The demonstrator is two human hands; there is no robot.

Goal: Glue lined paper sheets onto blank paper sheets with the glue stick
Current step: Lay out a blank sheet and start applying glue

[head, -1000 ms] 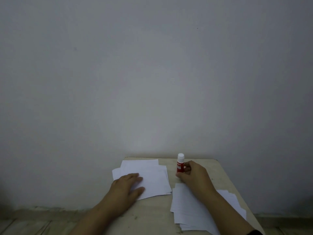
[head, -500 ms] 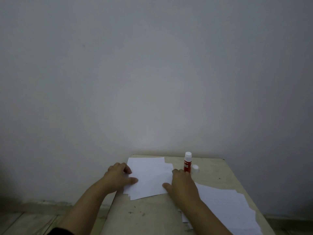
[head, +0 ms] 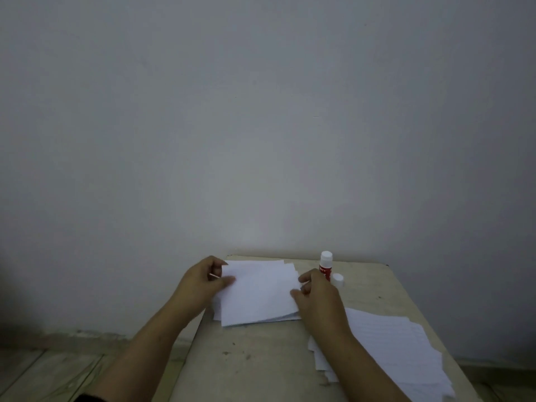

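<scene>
- The lined sheets [head: 400, 352] lie fanned on the near right of the worktop [head: 261, 361], under the right forearm.
- The right hand [head: 317, 297] pinches the right edge of the blank sheets [head: 258, 291]; the left hand [head: 203, 281] pinches their far left corner.
- Judgement: one blank sheet is being separated. Peel only the top one, lift it slowly, and keep the others flat so that none slides.
- The glue stick [head: 325, 265] stands uncapped at the far edge, its cap [head: 338, 279] just beside it; lay the sheet clear of both.
</scene>
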